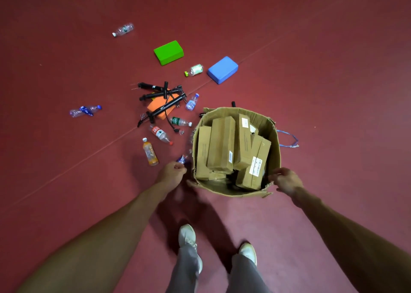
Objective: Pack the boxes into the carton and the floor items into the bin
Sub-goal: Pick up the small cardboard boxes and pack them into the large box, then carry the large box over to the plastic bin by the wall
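Boxes (pixel 222 145) sit packed in the carton (pixel 266 123) on the floor (pixel 333 70), so that step looks done. Left hand (pixel 172 171) curls beside its left wall and right hand (pixel 288 180) reaches its near rim; whether the fingers (pixel 277 174) grip anything I cannot tell. Next, probably, the scattered bottles (pixel 150 151) need a bin, and none is in view.

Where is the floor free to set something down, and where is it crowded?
Free: the floor right of the carton, past the blue string, and left of the orange bottle. Crowded: between the carton and the black pumps, where bottles lie.
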`<state>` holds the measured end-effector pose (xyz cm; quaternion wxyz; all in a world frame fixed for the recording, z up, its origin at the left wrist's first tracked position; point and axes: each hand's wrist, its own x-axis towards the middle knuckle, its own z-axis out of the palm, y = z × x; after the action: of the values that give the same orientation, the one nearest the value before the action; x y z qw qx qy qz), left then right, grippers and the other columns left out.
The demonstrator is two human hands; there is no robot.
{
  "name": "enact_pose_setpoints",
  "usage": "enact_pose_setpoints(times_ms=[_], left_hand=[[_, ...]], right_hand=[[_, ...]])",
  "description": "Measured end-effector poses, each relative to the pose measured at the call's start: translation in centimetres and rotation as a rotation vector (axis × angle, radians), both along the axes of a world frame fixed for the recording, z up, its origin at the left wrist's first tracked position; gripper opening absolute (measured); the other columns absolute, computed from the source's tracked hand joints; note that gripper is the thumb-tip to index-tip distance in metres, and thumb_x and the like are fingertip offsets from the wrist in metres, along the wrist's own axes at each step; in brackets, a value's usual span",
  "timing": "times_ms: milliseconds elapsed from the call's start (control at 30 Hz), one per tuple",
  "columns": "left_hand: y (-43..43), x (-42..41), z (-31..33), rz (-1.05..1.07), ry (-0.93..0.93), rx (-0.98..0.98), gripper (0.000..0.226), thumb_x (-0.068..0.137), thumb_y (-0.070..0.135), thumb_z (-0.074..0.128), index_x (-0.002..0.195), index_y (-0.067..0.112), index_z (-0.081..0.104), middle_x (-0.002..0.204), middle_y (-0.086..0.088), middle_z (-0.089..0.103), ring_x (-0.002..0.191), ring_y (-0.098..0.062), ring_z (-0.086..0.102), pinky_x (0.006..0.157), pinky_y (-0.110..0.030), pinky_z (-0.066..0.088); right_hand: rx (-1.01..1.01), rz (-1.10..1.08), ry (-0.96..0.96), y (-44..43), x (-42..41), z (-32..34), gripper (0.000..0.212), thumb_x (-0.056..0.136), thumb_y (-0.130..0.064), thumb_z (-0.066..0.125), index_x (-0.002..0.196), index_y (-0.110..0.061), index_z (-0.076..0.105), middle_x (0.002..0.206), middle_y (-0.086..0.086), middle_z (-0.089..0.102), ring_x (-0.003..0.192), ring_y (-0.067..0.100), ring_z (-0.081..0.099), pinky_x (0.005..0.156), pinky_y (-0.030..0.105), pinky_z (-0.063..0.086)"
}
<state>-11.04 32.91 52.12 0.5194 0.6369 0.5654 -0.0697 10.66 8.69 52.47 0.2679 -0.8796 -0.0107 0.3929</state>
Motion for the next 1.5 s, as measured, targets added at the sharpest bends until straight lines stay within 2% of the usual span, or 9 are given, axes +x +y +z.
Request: enact_pose_setpoints(times_ms=[233,367,567,733,900,1033,1167,1267,1500], left_hand=[[4.8,3.7,-10.5,-0.047,0.101,0.053,0.020,0.083,0.007,0.058,0.090,-0.011,0.063,0.091,-0.038,0.059,0.091,-0.047,0.059,0.068,-0.041,0.039],[6.9,7.3,-18.7,-0.060,0.199,0.099,0.030,0.089,0.017,0.051,0.112,0.001,0.062,0.117,-0.024,0.063,0.110,-0.037,0.058,0.088,-0.037,0.043],[8.6,12.8,-31.5,0.070,0.148,0.191,0.020,0.093,0.028,0.053,0.085,0.010,0.060,0.109,-0.023,0.065,0.103,-0.034,0.060,0.082,-0.037,0.043],[9.8,15.7,-39.5,0.151,0.188,0.204,0.058,0.094,0.045,0.048,0.135,0.004,0.044,0.131,-0.016,0.055,0.123,-0.034,0.049,0.097,-0.036,0.037],[9.5,16.3,-43.8,0.171,0.253,0.220,0.036,0.100,0.037,0.037,0.086,0.008,0.052,0.106,-0.018,0.059,0.113,-0.031,0.051,0.080,-0.030,0.031],[9.3,15.8,-43.4,0.215,0.212,0.243,0.047,0.102,0.035,0.035,0.131,0.001,0.050,0.136,-0.018,0.052,0.129,-0.032,0.044,0.107,-0.036,0.033],[9.3,14.2,-40.0,0.284,0.152,0.274,0.040,0.101,0.030,0.038,0.114,-0.002,0.057,0.121,-0.022,0.061,0.114,-0.035,0.054,0.095,-0.036,0.040],[9.2,12.1,-35.1,0.369,0.174,0.225,0.047,0.101,0.031,0.038,0.130,-0.004,0.050,0.135,-0.025,0.052,0.127,-0.038,0.046,0.108,-0.043,0.035],[7.3,2.5,-17.0,0.680,0.185,0.206,0.045,0.101,0.030,0.040,0.130,-0.002,0.052,0.134,-0.022,0.054,0.122,-0.034,0.051,0.096,-0.033,0.040]], right_hand=[[-0.119,0.063,-0.089,3.0,3.8,-10.7,0.017,0.086,-0.017,0.061,0.100,-0.009,0.064,0.106,0.020,0.068,0.097,0.037,0.062,0.081,0.041,0.048],[-0.196,0.059,-0.125,3.3,8.8,-19.8,0.036,0.089,-0.022,0.060,0.119,-0.002,0.054,0.120,0.024,0.061,0.109,0.039,0.057,0.085,0.039,0.045],[-0.282,0.034,-0.202,3.0,15.5,-32.2,0.055,0.091,-0.028,0.058,0.135,-0.001,0.039,0.134,0.024,0.042,0.123,0.039,0.043,0.101,0.045,0.039],[-0.300,-0.105,-0.347,2.5,19.8,-39.7,0.063,0.092,-0.035,0.055,0.139,0.000,0.030,0.139,0.026,0.028,0.126,0.049,0.035,0.107,0.054,0.032],[-0.310,-0.160,-0.363,2.4,22.0,-43.3,0.048,0.100,-0.038,0.034,0.132,-0.003,0.040,0.132,0.030,0.045,0.114,0.050,0.048,0.092,0.052,0.040],[-0.299,-0.196,-0.373,2.7,22.8,-42.5,0.036,0.101,-0.024,0.037,0.123,-0.004,0.056,0.119,0.029,0.059,0.111,0.045,0.055,0.091,0.048,0.045],[-0.274,-0.241,-0.376,3.3,23.0,-38.5,0.033,0.098,-0.021,0.045,0.125,-0.009,0.060,0.119,0.026,0.062,0.110,0.043,0.058,0.096,0.048,0.048],[-0.246,-0.197,-0.366,5.0,22.9,-33.3,0.033,0.097,-0.022,0.047,0.126,-0.012,0.061,0.117,0.025,0.063,0.106,0.042,0.061,0.093,0.049,0.051],[-0.142,0.080,-0.347,12.5,19.1,-16.8,0.033,0.097,-0.027,0.049,0.123,-0.012,0.062,0.112,0.025,0.065,0.103,0.040,0.063,0.091,0.045,0.051]])
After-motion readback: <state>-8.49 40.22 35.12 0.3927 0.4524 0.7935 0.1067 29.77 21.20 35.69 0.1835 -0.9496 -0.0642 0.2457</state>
